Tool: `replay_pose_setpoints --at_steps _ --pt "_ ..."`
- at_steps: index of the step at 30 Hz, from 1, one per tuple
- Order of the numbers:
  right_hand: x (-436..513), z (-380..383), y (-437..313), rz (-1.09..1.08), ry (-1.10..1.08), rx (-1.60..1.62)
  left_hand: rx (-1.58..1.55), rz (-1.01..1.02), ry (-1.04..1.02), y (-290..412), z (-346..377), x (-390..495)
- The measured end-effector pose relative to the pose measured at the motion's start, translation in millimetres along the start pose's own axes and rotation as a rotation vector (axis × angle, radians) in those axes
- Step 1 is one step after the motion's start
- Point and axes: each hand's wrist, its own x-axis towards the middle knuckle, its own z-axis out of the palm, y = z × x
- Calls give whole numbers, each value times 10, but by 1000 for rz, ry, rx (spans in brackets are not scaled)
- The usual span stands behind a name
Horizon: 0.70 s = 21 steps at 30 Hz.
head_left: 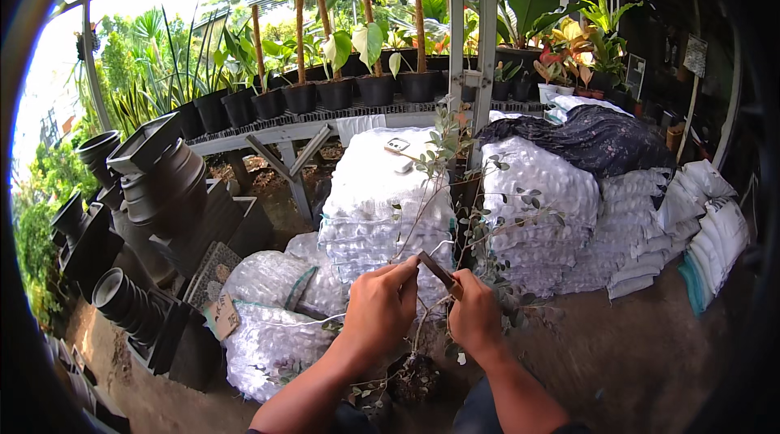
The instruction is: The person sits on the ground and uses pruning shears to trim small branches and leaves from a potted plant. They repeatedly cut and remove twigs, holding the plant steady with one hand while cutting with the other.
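My right hand (475, 315) is closed around a dark, flat-bladed hand tool (437, 270), probably a knife, which points up and to the left. The tool's far end meets the fingertips of my left hand (381, 306). A thin white cord (314, 322) emerges on the left side of my left hand, and another white piece shows just past the tool. My left fingers look pinched on this cord, though the grip itself is hidden. Below and behind my hands stands a thin-branched leafy plant (420, 327), rising from a dark root ball or pot (414, 378) between my legs.
White sacks (390, 208) are stacked ahead, with a phone (397, 144) on top. More sacks (542, 208) stand right, under a dark cloth (585, 138). Black pots (161, 190) crowd the left. Potted plants line a rack (378, 106) behind. Loose sacks (274, 342) lie near my left arm.
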Motion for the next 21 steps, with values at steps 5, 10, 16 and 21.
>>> replay_pose_setpoints --at_steps 5,10,16,21 --pt "-41 -26 -83 16 54 -223 169 -8 -65 -8 -13 -11" --pt "-18 4 -29 12 -13 -38 81 -17 -20 20 5 -12" --pt "-40 50 42 214 -323 458 -177 -260 -94 10 -26 15" --pt "-44 77 97 238 -414 723 -298 -291 -101 -35 -3 56"
